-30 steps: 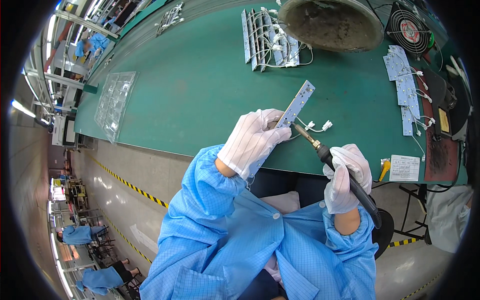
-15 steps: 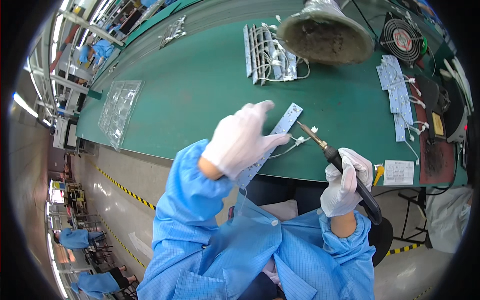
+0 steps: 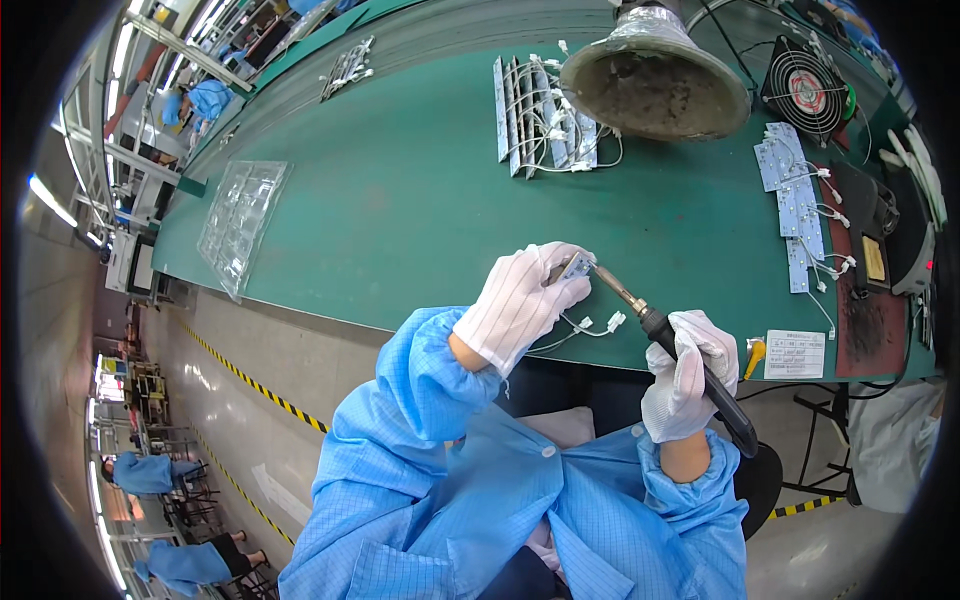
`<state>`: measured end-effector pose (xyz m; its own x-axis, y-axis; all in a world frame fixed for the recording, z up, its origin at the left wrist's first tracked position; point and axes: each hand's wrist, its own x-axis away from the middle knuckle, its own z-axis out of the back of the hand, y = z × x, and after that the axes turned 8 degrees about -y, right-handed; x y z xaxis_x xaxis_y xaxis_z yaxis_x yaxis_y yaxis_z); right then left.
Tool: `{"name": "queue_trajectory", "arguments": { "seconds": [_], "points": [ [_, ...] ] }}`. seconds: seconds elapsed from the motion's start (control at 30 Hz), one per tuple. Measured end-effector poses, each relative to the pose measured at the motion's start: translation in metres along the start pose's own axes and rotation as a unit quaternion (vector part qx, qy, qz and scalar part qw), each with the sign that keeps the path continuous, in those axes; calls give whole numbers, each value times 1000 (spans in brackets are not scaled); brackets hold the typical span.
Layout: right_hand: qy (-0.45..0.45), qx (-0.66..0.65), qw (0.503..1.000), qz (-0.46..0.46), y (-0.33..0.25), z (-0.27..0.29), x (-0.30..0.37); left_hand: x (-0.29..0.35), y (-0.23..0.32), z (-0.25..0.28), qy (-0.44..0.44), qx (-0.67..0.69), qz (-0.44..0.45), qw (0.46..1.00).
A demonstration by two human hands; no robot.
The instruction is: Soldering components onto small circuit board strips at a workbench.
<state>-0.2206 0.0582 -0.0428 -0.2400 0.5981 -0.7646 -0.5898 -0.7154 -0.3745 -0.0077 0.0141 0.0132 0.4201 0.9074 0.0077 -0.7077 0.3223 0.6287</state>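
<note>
Left hand (image 3: 525, 305) closed round LED strip board (image 3: 576, 267), far end poking past the fingers, over near side of green surface (image 3: 400, 200). Right hand (image 3: 692, 375), to its right, grips soldering iron (image 3: 655, 325), tip at board's far end, contact unclear.

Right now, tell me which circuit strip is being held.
The circuit strip in the left hand, its end near the soldering iron; the other strips lie in groups, untouched by either hand.
</note>
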Motion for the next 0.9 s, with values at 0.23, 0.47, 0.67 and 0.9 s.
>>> {"name": "queue_trajectory", "arguments": {
  "seconds": [0.23,0.47,0.67,0.9],
  "points": [
    [-34,-72,996,-39,-1,0,-1,-1,-1,-1,-9,83,64,994],
    [-63,-143,984,-81,-2,2,2,-1,0,-2,-7,63,62,996],
    [-42,-56,997,-6,1,0,-3,-2,2,-2,-11,82,88,993],
    [-39,-56,998,-12,-1,-2,-5,-3,0,-4,-2,26,43,999]
  ]
}}
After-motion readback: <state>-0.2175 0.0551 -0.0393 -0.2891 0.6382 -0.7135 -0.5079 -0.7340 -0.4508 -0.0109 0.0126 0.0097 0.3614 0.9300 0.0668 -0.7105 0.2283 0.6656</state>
